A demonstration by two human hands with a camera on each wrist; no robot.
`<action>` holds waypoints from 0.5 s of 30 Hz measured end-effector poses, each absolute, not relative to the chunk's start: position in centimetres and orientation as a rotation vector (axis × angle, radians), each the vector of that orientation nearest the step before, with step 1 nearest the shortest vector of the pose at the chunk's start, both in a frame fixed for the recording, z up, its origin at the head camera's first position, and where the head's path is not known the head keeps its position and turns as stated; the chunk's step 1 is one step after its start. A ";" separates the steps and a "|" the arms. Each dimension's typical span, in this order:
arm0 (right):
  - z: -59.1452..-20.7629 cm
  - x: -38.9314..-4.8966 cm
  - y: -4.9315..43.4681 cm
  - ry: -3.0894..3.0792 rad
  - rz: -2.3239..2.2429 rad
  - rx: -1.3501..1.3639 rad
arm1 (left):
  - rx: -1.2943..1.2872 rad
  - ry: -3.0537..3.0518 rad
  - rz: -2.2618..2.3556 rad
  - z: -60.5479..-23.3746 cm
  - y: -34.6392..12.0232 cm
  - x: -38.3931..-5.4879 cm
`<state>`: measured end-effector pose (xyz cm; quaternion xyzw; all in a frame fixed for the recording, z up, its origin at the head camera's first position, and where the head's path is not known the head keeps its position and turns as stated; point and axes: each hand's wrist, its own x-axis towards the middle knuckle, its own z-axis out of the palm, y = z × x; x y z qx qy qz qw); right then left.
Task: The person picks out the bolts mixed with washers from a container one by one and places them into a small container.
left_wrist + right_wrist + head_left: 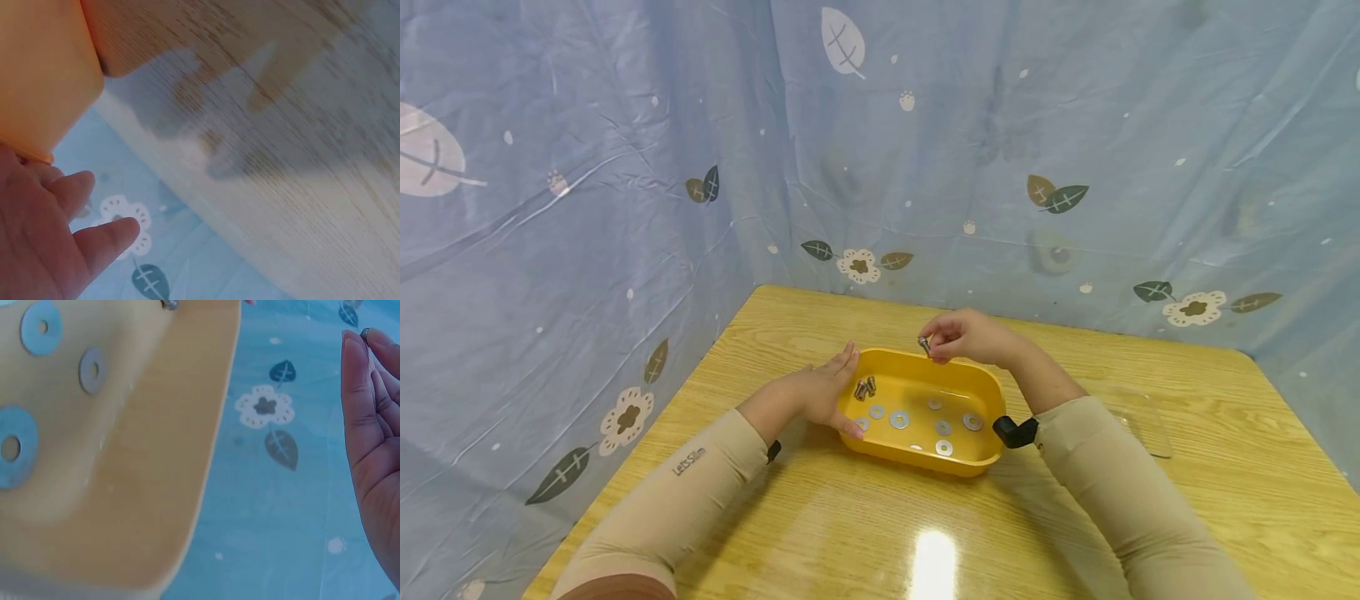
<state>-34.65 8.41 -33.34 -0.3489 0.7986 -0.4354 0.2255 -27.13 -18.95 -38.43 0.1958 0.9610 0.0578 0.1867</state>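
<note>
Near the middle of the table stands a yellow plastic tray (925, 467). Two metal bolts (866, 387) lie close together at its left end, and several flat washers (899, 419) are spread over its floor. My left hand (820, 392) rests against the tray's left end, thumb over the front-left rim and fingers extended along the outside. In the left wrist view, two of its fingers (106, 244) stick out past the tray wall. Above the far rim, my right hand (970, 337) pinches a small bolt (923, 342) between thumb and fingertips; only its end shows in the right wrist view.
A clear plastic lid or sheet (1150, 425) lies on the wooden table (820, 525) at right, partly behind my right forearm. Blue patterned curtain (970, 167) hangs around the table's back and left sides. A black wrist mount (1015, 432) sits beside the tray's right end.
</note>
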 end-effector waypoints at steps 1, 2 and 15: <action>-33.3 -34.7 8.7 2.203 -1.212 -0.954 | 0.555 2.709 0.160 -38.4 -19.0 -27.1; -33.3 -34.7 9.0 2.206 -1.220 -0.946 | 0.557 2.711 0.158 -38.4 -19.0 -27.1; -32.5 -34.8 12.6 2.267 -1.284 -0.851 | 0.556 2.715 0.140 -38.8 -19.0 -27.3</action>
